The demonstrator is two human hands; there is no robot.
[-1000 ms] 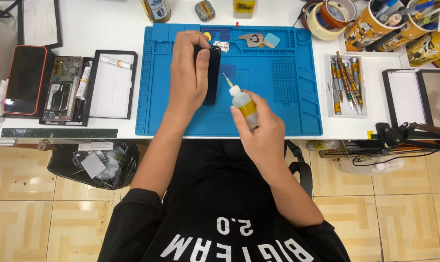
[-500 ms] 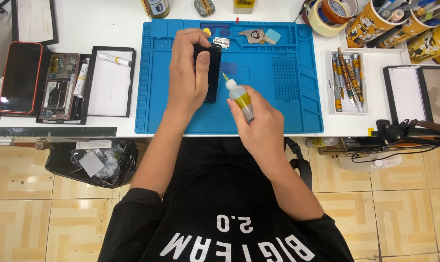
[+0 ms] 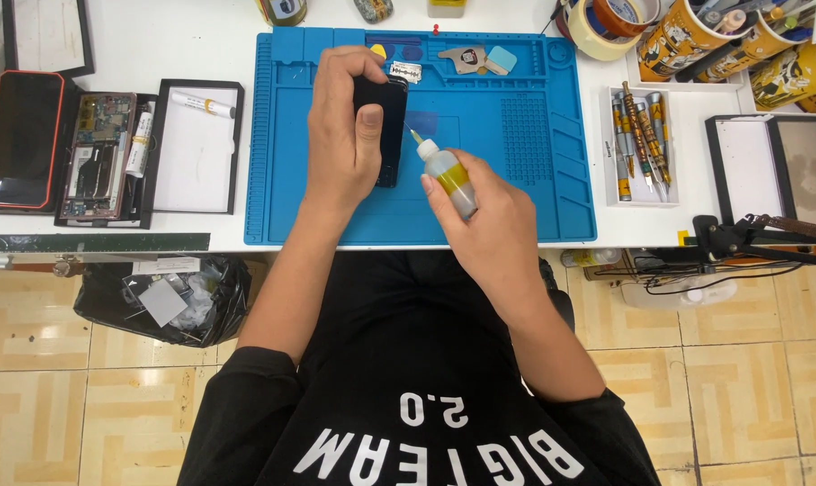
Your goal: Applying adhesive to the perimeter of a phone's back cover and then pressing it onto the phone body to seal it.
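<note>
My left hand (image 3: 347, 135) grips a black phone (image 3: 392, 126) standing on its edge on the blue work mat (image 3: 525, 180). My right hand (image 3: 489, 216) holds a small squeeze bottle of yellow liquid (image 3: 446, 173). Its thin needle tip points up and left toward the phone's right edge, a short gap away. Both hands are over the middle of the mat.
A razor blade (image 3: 405, 72), a metal tool and a blue pick (image 3: 501, 59) lie at the mat's top. Left: a red-cased phone (image 3: 21, 139), an opened phone (image 3: 98, 155) and a tray (image 3: 197, 148). Right: a screwdriver tray (image 3: 640, 144), tape rolls, cups. A black waste bag (image 3: 170, 297) sits below.
The bottle has moved slightly down and right with my right hand. My left hand keeps the phone upright in about the same place.
</note>
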